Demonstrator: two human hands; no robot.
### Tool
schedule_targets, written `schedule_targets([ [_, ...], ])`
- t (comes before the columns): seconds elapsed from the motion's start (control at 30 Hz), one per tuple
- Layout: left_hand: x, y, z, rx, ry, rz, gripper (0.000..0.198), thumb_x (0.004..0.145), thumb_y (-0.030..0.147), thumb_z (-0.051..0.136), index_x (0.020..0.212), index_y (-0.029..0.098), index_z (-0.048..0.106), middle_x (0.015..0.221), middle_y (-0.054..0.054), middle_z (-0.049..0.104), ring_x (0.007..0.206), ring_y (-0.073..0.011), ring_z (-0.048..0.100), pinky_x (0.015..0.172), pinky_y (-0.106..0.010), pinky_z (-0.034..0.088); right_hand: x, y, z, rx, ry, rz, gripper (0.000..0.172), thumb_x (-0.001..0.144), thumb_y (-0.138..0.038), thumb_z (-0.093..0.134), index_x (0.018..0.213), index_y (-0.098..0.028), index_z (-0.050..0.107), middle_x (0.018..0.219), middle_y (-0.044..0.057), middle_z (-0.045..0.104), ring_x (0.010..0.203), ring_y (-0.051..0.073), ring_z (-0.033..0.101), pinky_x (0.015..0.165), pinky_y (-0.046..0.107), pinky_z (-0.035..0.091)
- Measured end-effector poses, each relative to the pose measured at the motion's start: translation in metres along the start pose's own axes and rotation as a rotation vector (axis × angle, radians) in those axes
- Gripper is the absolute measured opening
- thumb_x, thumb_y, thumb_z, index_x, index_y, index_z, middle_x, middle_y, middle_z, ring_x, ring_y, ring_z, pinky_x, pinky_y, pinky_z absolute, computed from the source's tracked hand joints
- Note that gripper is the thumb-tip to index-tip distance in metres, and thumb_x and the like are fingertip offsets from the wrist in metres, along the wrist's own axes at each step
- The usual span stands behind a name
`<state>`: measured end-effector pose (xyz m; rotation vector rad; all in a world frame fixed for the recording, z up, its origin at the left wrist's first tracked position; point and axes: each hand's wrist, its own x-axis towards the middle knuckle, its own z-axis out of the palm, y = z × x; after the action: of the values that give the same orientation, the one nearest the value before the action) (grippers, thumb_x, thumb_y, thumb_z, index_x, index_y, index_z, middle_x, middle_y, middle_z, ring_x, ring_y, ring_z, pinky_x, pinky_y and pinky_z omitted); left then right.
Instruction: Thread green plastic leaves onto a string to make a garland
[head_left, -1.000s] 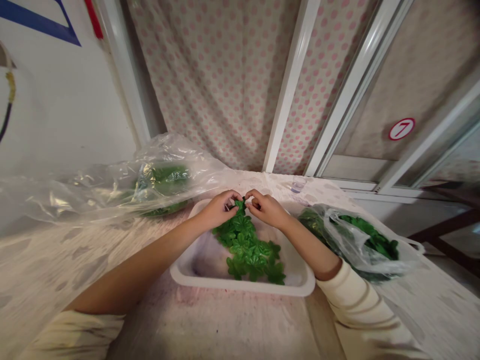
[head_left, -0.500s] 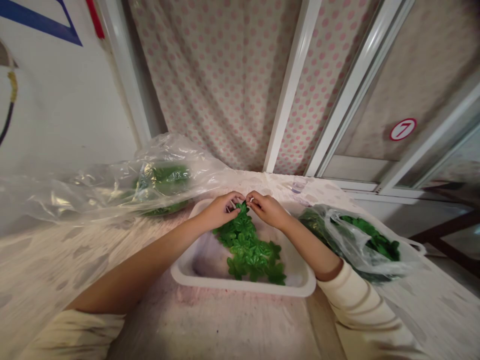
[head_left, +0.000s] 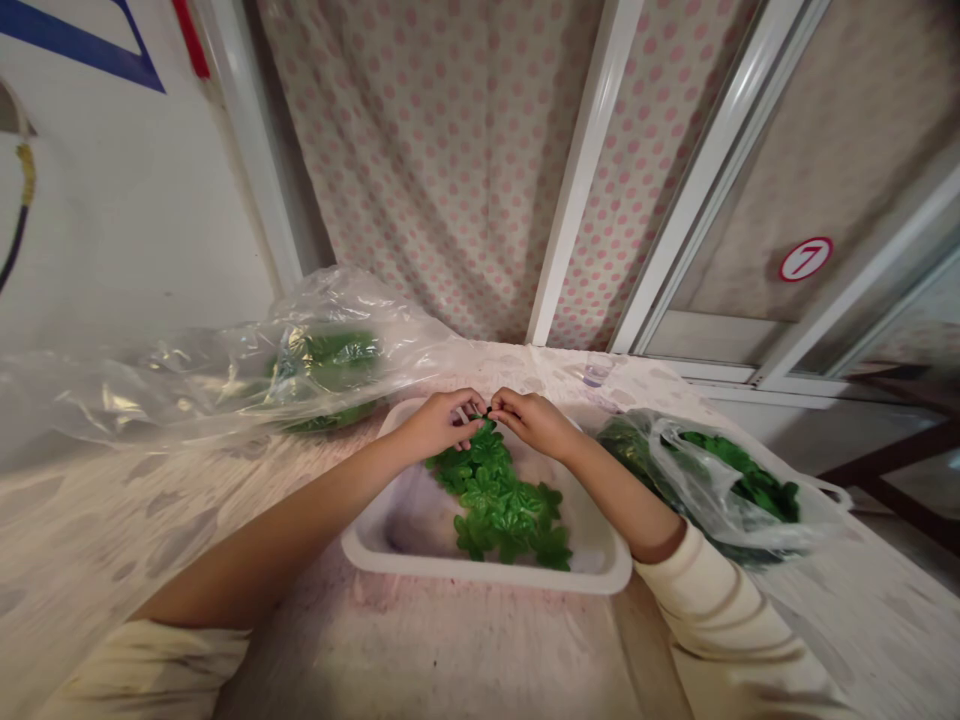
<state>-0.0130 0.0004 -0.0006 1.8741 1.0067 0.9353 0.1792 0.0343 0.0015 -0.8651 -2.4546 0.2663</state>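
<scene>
A white tray (head_left: pixel 487 572) holds a chain of green leaf-shaped pieces (head_left: pixel 506 500) that runs from its front right to its back. Over the tray's back edge my left hand (head_left: pixel 450 420) has its fingers closed around the top end of the chain. My right hand (head_left: pixel 529 420) pinches a small dark piece at that same end, its fingertips nearly touching those of the left. The fingers partly hide this small piece.
A clear plastic bag (head_left: pixel 225 385) with green pieces lies at the back left. To the tray's right, another bag (head_left: pixel 697 480) holds dark green leaves. A small clear object (head_left: pixel 596 373) sits near the table's back edge. Behind hangs a dotted curtain (head_left: pixel 450 170).
The fingers of both hands have shifted slightly at the chain's top end. The top leaf has dropped a little and shows less between them.
</scene>
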Motion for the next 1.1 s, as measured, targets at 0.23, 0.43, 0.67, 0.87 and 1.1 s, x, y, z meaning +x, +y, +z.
schedule_targets([
  [0.23,-0.0004,0.0015,0.0006,0.018,0.006,-0.022,0.017,0.073,0.029,0.059,0.084,0.017,0.053,0.07,0.003,0.054,0.048,-0.0082,0.058,0.044,-0.019,0.047,-0.0001,-0.0007,-0.0007,-0.005,-0.004,-0.012,0.011,0.088,-0.029,0.048,0.086,-0.019,0.052,0.061,-0.002,0.054,0.051,0.011,0.048,0.053,0.018,0.029],
  [0.43,0.0017,0.0005,-0.0008,0.066,0.002,0.026,0.02,0.071,0.032,0.062,0.082,0.016,0.058,0.066,0.003,0.056,0.049,-0.0075,0.054,0.045,-0.018,0.043,-0.0002,0.0004,-0.0004,-0.011,-0.002,-0.022,0.011,0.088,-0.028,0.048,0.087,-0.019,0.054,0.059,-0.002,0.053,0.051,0.011,0.047,0.053,0.018,0.029],
  [0.67,0.0058,-0.0058,-0.0034,0.245,0.025,0.16,0.017,0.074,0.029,0.059,0.083,0.014,0.063,0.076,-0.001,0.064,0.066,-0.0109,0.056,0.063,-0.022,0.045,-0.0004,0.0016,0.0008,-0.021,-0.001,-0.065,0.014,0.088,-0.03,0.049,0.087,-0.019,0.057,0.058,-0.003,0.054,0.049,0.01,0.048,0.053,0.018,0.03],
  [0.87,0.0064,-0.0071,-0.0038,0.284,0.032,0.194,0.018,0.078,0.028,0.054,0.084,0.015,0.064,0.08,-0.003,0.066,0.071,-0.013,0.059,0.067,-0.023,0.046,-0.0004,-0.0003,-0.0005,-0.013,0.001,-0.058,0.014,0.087,-0.031,0.051,0.086,-0.019,0.057,0.058,-0.002,0.054,0.05,0.01,0.049,0.053,0.018,0.031],
  [1.1,0.0059,-0.0042,-0.0056,0.322,0.067,0.202,0.017,0.078,0.028,0.053,0.082,0.015,0.062,0.08,-0.004,0.065,0.071,-0.0137,0.059,0.069,-0.025,0.045,-0.0023,-0.0063,-0.0049,0.037,0.019,-0.069,0.02,0.09,-0.033,0.042,0.085,-0.018,0.054,0.056,-0.003,0.05,0.049,0.01,0.045,0.053,0.019,0.03],
])
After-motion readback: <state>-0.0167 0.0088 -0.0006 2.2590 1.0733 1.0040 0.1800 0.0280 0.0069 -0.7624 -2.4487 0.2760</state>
